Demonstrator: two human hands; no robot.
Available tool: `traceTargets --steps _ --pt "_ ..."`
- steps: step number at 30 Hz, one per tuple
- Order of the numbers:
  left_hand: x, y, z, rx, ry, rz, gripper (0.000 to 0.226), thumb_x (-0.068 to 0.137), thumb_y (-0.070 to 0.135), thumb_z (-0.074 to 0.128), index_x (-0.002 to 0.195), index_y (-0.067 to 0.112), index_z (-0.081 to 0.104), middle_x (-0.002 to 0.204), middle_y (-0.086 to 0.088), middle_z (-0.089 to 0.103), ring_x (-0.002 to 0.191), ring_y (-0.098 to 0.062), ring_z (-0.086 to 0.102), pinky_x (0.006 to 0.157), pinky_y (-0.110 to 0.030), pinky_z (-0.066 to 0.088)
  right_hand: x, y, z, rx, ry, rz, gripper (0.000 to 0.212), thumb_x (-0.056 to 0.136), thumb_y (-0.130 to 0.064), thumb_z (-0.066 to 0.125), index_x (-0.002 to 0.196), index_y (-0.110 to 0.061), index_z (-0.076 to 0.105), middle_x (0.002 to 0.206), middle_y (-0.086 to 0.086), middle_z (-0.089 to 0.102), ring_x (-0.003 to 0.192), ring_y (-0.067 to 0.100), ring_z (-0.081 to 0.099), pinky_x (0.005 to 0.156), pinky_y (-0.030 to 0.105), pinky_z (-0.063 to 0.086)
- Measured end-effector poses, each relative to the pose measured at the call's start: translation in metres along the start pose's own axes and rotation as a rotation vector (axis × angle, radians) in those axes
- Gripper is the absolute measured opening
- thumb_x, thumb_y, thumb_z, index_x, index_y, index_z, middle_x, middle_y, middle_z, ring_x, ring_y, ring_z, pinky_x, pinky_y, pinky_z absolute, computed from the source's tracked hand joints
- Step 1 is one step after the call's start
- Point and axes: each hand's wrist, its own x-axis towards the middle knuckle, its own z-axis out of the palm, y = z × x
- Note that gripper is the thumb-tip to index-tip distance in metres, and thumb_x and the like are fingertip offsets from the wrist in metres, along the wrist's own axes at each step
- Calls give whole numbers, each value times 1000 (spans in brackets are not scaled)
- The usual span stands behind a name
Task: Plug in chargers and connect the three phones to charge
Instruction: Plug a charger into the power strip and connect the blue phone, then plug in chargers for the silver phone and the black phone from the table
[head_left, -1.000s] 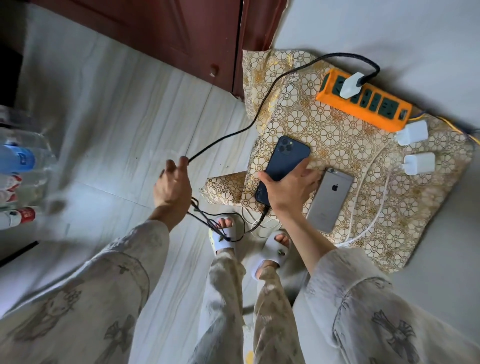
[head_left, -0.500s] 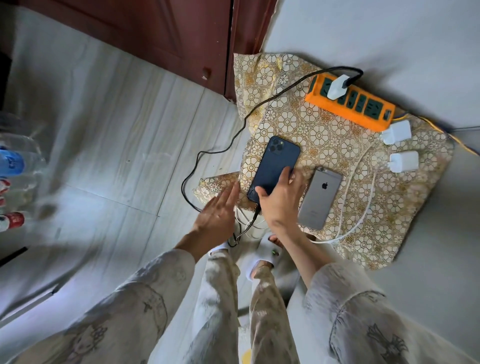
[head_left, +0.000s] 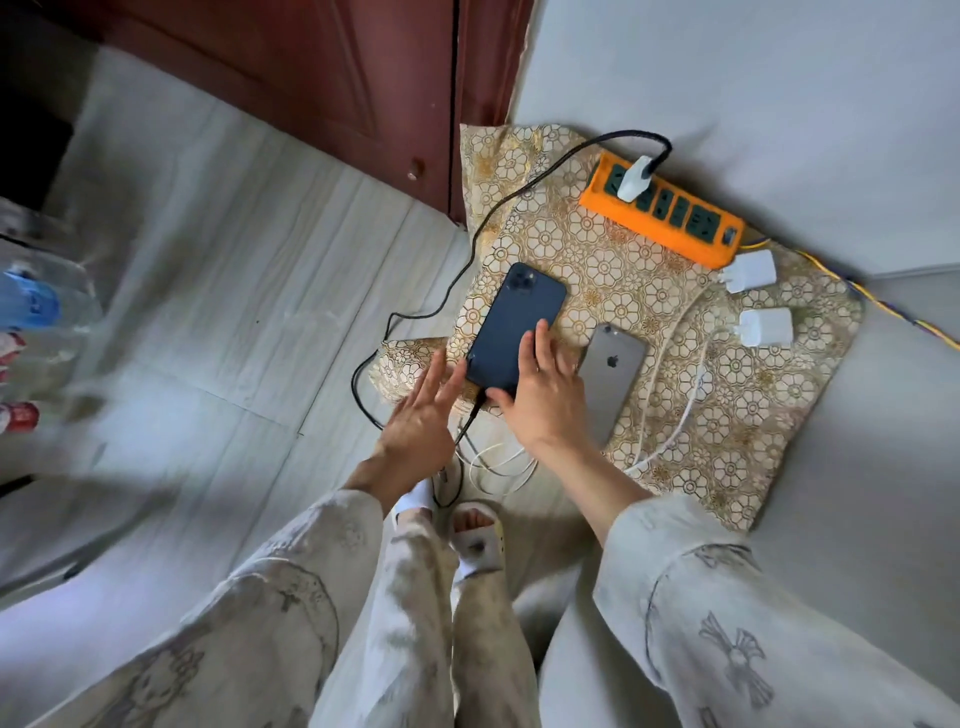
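Note:
A dark blue phone (head_left: 511, 322) lies face down on a gold patterned cloth (head_left: 597, 270), with a black cable (head_left: 467, 260) plugged into its near end. That cable runs to a white charger (head_left: 635, 179) seated in the orange power strip (head_left: 670, 218). My right hand (head_left: 545, 395) rests flat on the blue phone's lower part, fingers spread. My left hand (head_left: 423, 415) hovers open beside the phone's near left corner, holding nothing. A grey phone (head_left: 610, 379) lies face down just right of it. Two loose white chargers (head_left: 750, 270) (head_left: 768, 327) lie near the strip.
White cables (head_left: 675, 431) loop over the cloth and down to the floor by my sandalled feet (head_left: 475, 540). A dark red door (head_left: 322, 83) stands behind. Water bottles (head_left: 31, 332) sit at the far left. A yellow cord (head_left: 883, 306) leaves the strip rightward.
My left hand let go of the black cable and moved right, up to the blue phone. My right hand loosened its grip and now lies flat on the phone.

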Motion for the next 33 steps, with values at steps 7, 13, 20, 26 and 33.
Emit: traceTargets --steps 7,13,20,26,33 --pt "-24 24 -6 -45 -32 -182 87 75 -9 37 146 27 0 156 2 -12 143 -16 -10 119 -36 3 -12 18 -10 140 -189 -105 76 93 -45 36 145 -16 -12 156 4 -16 144 24 -10 118 45 7" --pt "-86 54 -44 -141 143 -193 66 89 8 44 145 17 11 156 -11 7 145 -26 7 117 -40 18 -77 33 -55 357 -195 -162 75 93 -45 38 146 -23 -10 157 4 -8 144 22 -4 118 47 9" --pt "-148 87 -70 -116 239 -129 61 90 12 44 145 14 16 155 -13 14 144 -28 10 117 -48 17 -130 39 -116 463 -153 -154 70 93 -32 46 147 -22 3 154 8 18 134 27 35 110 45 32" --pt "-122 98 -48 92 63 -82 62 93 22 39 146 22 6 157 -6 -2 145 -23 -6 119 -45 5 -103 86 -129 355 -91 -63 65 93 -24 47 147 -20 10 146 14 35 104 24 59 82 30 53" --pt "-46 109 3 260 -65 -117 67 94 31 38 146 21 -4 155 -6 -18 142 -25 -18 117 -44 -3 -21 168 -133 115 -2 -4 51 94 -18 44 141 -8 27 138 19 44 105 29 59 89 36 51"
